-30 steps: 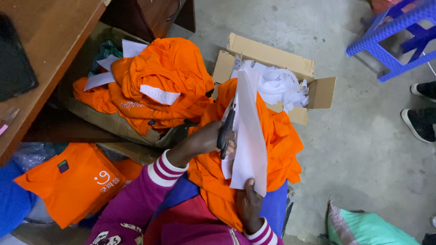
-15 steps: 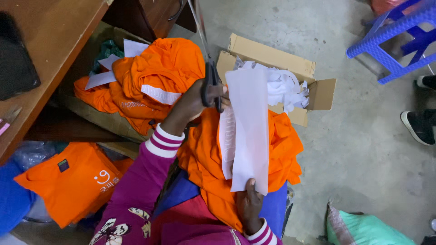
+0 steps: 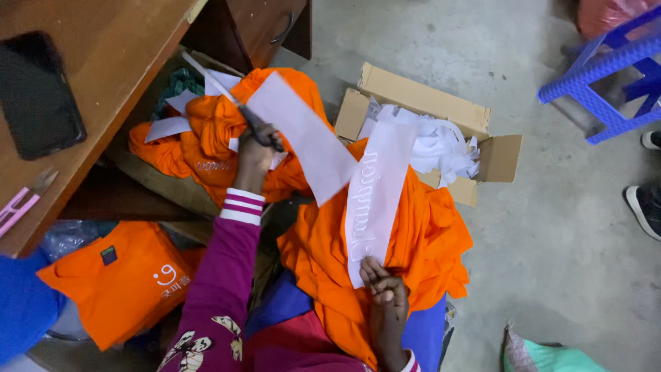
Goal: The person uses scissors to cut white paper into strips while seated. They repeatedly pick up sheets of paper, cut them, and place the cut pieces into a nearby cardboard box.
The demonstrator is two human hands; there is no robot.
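Your left hand (image 3: 256,148) gripped scissors (image 3: 258,127) and pinched a white strip (image 3: 303,141) angling right. Your right hand (image 3: 385,293) pinched the near end of the film (image 3: 375,196), its long axis running away over the orange shirt (image 3: 427,234).

A pair of scissors (image 3: 256,124) with dark handles and long pale blades is gripped in the left hand (image 3: 253,160), blades angled up toward the corner of the wooden desk (image 3: 124,62). A plain white paper strip (image 3: 303,146) slants from the scissors' handles down to the right, its lower end overlapping a second, longer translucent white strip (image 3: 372,200) bearing faint raised lettering. That strip lies lengthwise over an orange garment (image 3: 427,241) draped on the person's lap, its bottom edge pinched by the right hand (image 3: 387,303), its top end reaching the open cardboard box (image 3: 420,96).
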